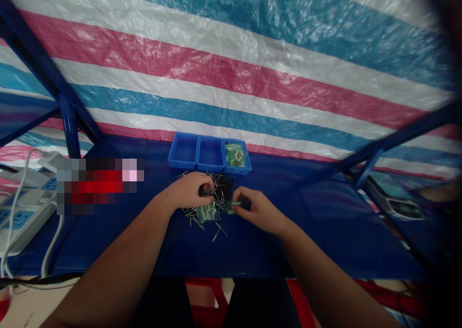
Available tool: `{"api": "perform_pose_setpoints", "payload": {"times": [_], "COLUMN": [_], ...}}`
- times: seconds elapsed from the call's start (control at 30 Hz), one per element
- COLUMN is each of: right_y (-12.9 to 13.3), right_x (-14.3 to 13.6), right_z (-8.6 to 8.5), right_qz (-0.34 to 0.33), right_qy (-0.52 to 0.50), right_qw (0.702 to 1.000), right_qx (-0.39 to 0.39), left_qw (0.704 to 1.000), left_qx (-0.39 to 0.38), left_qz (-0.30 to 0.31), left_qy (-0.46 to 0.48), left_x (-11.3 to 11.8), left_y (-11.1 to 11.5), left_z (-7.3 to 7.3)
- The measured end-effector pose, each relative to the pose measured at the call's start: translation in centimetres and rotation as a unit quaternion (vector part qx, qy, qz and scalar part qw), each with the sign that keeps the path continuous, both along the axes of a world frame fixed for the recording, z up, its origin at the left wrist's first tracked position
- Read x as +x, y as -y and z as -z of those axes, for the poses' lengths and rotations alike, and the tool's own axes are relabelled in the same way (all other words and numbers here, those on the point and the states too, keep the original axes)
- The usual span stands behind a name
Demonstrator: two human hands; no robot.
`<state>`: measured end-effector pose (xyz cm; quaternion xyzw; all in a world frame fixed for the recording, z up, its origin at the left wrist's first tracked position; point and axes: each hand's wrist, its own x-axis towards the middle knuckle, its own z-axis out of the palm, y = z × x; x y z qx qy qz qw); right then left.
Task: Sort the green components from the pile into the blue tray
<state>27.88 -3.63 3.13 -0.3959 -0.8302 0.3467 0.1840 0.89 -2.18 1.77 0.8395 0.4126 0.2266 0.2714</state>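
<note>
A heap of thin metal pins with wider heads, resembling blind rivets [218, 233], lies on the blue table under and between my hands. My left hand [189, 189] reaches over the heap's left side, its fingers curled in; what they hold, if anything, cannot be made out. Just below its thumb is a small clear bag with a greenish tint [207, 213], pale pieces showing through. At the heap's right edge, my right hand [258, 207] pinches a small green plastic bag [227, 207] between thumb and forefinger. Dark small pieces [224, 186] lie among the pins.
Behind the heap stands a blue tray [210, 167] with three compartments; its right one contains green bags [235, 155]. Power strips [21, 217] with white cables are at left. A digital scale [397, 205] sits at right. Blue frame bars [68, 126] and a striped sheet [231, 82] enclose the table.
</note>
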Motion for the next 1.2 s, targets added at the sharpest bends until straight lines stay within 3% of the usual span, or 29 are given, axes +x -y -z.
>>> {"api": "perform_pose_setpoints", "payload": {"times": [0.1, 0.17, 0.3, 0.47, 0.6, 0.73, 0.87, 0.93, 1.03, 1.2], "right_y": [-0.4, -0.9, -2.9, -6.1, -8.9, -12.3, -14.6, -14.7, -13.6, -9.9], "right_x": [0.1, 0.0, 0.0, 0.2, 0.2, 0.4, 0.6, 0.6, 0.6, 0.0], "right_z": [0.7, 1.1, 0.7, -1.8, -3.3, -2.6, -0.4, 0.5, 0.9, -0.7], "right_qz": [0.053, 0.084, 0.146, 0.249, 0.27, 0.248, 0.204, 0.172, 0.2, 0.201], "right_qy": [-0.128, -0.192, -0.251, -0.235, -0.216, -0.196, -0.045, 0.013, 0.014, -0.03], "right_qw": [0.985, 0.969, 0.955, 0.931, 0.922, 0.934, 0.965, 0.965, 0.941, 0.925], "right_qx": [-0.104, -0.13, -0.062, 0.128, 0.173, 0.166, 0.156, 0.196, 0.272, 0.321], "left_qw": [1.0, 1.0, 1.0, 1.0, 0.999, 0.998, 0.998, 0.997, 0.997, 0.998], "left_qx": [0.0, -0.001, 0.001, -0.007, -0.025, -0.023, -0.033, -0.038, -0.046, -0.033], "left_qz": [0.0, 0.003, 0.002, 0.02, 0.026, 0.026, 0.024, 0.023, 0.029, 0.039], "left_qy": [0.0, 0.002, 0.002, -0.017, -0.039, -0.051, -0.056, -0.058, -0.054, -0.031], "left_x": [0.0, 0.0, 0.0, -0.2, -0.2, -0.2, -0.2, -0.2, -0.2, -0.2], "left_y": [0.0, 0.0, 0.1, 0.1, 0.1, 0.1, 0.0, -0.1, -0.1, 0.1], "left_z": [0.0, 0.0, -0.2, -0.4, -0.5, -0.7, -0.7, -0.6, -0.6, -1.0]}}
